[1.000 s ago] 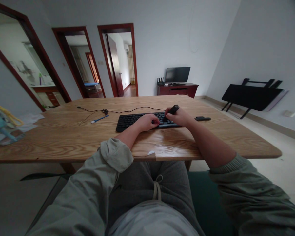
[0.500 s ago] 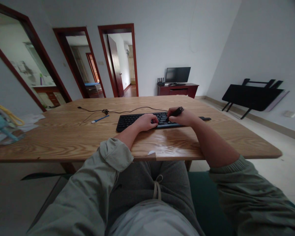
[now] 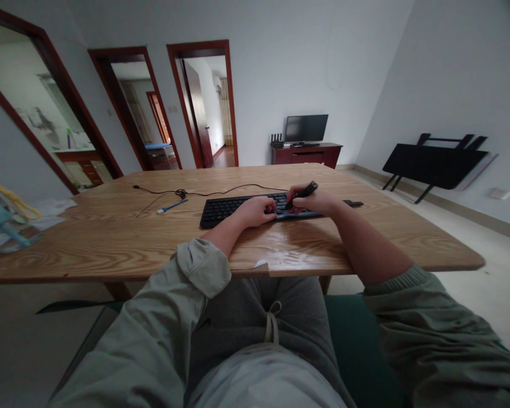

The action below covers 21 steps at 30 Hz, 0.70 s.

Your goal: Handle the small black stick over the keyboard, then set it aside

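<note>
A black keyboard [image 3: 221,211] lies flat on the wooden table in front of me. My left hand [image 3: 255,211] is on its front middle part, with the fingers curled over the keys and the thumb at the front edge. In my right hand [image 3: 312,201] is a black pen-like tool [image 3: 309,190], gripped at a slant with its lower end down at the keys. What kind of tool it is, I cannot tell. My hands hide the keyboard's right part and the tool's tip.
A blue-and-white brush-like stick [image 3: 172,207] and a thin black cable [image 3: 233,190] lie to the left. Papers [image 3: 53,212] and a light-blue object with a yellow hose [image 3: 4,218] are at the table's far left. A dark flat piece [image 3: 353,203] lies beyond my right wrist.
My right hand has shifted slightly left, and its fingers have moved lower at the keys. The left fingertips have shifted slightly right. The keyboard stays in place.
</note>
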### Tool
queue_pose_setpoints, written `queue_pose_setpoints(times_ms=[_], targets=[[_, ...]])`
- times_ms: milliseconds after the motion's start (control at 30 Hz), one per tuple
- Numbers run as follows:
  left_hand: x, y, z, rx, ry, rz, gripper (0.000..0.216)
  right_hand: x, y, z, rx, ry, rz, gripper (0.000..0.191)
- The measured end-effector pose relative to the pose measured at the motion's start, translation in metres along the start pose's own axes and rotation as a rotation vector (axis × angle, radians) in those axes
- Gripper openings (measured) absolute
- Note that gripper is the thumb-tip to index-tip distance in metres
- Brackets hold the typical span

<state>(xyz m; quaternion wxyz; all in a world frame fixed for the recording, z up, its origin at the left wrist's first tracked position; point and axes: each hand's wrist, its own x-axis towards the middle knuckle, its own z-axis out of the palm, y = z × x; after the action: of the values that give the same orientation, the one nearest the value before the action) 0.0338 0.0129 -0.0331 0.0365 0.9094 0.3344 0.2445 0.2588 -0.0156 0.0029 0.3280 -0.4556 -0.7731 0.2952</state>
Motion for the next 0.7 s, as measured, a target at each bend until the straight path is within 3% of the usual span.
queue_pose_setpoints(times_ms=[167, 267, 467, 600, 700], targets=[[0.001, 0.001, 0.0, 0.021, -0.022, -0.004, 0.022, 0.011, 0.006, 0.011, 0.133, 0.071, 0.078, 0.01], [0.001, 0.003, -0.002, 0.029, -0.036, 0.001, 0.021, 0.018, 0.005, 0.023, 0.068, 0.209, 0.043, 0.02], [0.0, 0.004, -0.006, 0.03, -0.039, -0.055, 0.02, 0.026, 0.008, 0.038, 0.022, 0.464, 0.007, 0.02], [0.0, 0.004, -0.007, 0.052, -0.046, -0.034, 0.02, 0.028, 0.007, 0.046, 0.126, 0.503, 0.042, 0.024], [0.001, 0.006, -0.006, 0.059, -0.079, 0.021, 0.022, 0.028, 0.003, 0.048, 0.019, 0.498, 0.055, 0.018]])
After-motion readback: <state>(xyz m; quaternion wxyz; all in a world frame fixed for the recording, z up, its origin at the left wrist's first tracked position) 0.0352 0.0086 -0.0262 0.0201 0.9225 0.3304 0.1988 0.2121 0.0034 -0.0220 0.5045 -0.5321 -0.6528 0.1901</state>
